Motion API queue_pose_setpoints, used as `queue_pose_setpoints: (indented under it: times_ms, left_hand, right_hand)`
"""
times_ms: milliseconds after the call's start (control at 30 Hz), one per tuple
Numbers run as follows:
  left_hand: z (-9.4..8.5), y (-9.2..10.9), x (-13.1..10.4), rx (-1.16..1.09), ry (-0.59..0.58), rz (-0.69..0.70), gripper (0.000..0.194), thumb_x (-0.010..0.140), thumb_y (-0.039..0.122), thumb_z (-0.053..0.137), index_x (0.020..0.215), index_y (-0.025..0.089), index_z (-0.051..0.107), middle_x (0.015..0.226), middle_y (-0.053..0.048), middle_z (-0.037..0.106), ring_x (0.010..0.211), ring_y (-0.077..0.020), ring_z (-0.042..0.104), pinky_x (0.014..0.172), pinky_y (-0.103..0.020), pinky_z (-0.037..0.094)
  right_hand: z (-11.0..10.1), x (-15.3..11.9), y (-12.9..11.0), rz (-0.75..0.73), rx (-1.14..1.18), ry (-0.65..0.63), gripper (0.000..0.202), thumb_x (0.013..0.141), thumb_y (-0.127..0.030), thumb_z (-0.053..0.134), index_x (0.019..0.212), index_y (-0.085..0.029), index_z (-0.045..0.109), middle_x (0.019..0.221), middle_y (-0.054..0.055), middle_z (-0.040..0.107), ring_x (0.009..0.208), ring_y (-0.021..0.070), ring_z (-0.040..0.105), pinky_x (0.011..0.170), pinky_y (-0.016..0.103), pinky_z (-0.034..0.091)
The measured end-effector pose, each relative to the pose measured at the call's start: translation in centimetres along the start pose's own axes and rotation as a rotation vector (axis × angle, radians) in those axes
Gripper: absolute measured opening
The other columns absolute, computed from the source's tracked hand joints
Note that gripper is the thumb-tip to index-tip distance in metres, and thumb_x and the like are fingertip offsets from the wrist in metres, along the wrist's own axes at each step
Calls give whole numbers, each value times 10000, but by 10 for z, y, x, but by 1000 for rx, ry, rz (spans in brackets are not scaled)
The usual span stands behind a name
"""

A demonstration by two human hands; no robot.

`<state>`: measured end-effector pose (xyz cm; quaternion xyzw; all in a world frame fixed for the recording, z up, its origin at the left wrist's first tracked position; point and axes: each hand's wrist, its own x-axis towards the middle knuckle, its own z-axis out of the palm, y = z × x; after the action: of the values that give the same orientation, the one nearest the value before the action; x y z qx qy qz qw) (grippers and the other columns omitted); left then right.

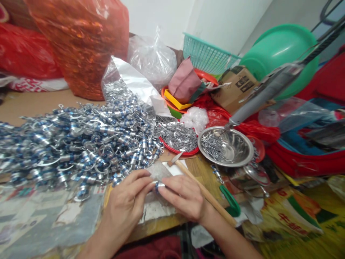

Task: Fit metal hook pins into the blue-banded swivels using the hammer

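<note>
Between my two hands, low over the work board, is a small silver metal fitting with a blue band (159, 185). My left hand (130, 196) pinches its left end with thumb and fingers. On the other end, the fingers of my right hand (184, 197) are closed, hiding part of it. Just beyond my fingertips lies a flat grey metal block (159, 171). A hammer (208, 196) with a wooden handle rests beside my right hand, its head away from me. To the left spreads a large heap of similar silver-and-blue fittings (81, 144).
A red-rimmed tray (192, 153) holds many small metal pieces. Right of it stands a steel bowl (246, 147) with thin metal pins. A grey lever arm (266, 93) slants above the bowl. A green loop (229, 203) lies right of the hammer. Bags and baskets line the back.
</note>
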<state>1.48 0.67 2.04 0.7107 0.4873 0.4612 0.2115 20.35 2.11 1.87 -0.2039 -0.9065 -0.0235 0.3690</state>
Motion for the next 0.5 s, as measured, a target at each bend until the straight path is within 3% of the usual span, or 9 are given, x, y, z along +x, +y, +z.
queue_pose_setpoints:
  times_ms: [100, 267, 367, 500]
  left_hand:
    - [-5, 5, 0, 40, -59, 63, 157, 779, 157, 508, 770, 172, 664, 920, -75, 645, 822, -153, 624, 740, -206, 469]
    - [-10, 9, -2, -60, -135, 26, 157, 792, 178, 498, 771, 207, 651, 887, -33, 682, 829, -143, 629, 767, -192, 455]
    - [-7, 8, -4, -98, -182, -143, 153, 799, 239, 501, 776, 215, 651, 794, 0, 696, 736, -133, 629, 693, -191, 461]
    - [-3, 8, -4, -168, -207, -404, 230, 792, 355, 488, 740, 195, 646, 702, 0, 684, 647, -148, 602, 576, -212, 456]
  right_hand:
    - [2, 2, -4, 91, 49, 38, 315, 788, -49, 484, 1079, -136, 568, 976, 128, 643, 886, 186, 590, 692, 312, 502]
    - [7, -1, -14, 309, 172, 81, 348, 772, -32, 488, 1078, -171, 577, 904, 84, 660, 802, 161, 611, 666, 287, 512]
    - [5, -3, -19, 333, 157, 92, 340, 769, -28, 487, 1056, -175, 594, 912, 89, 649, 812, 165, 608, 673, 288, 514]
    - [-2, -3, -23, 253, 104, 89, 312, 779, -50, 498, 1045, -181, 594, 991, 100, 630, 851, 161, 602, 698, 281, 513]
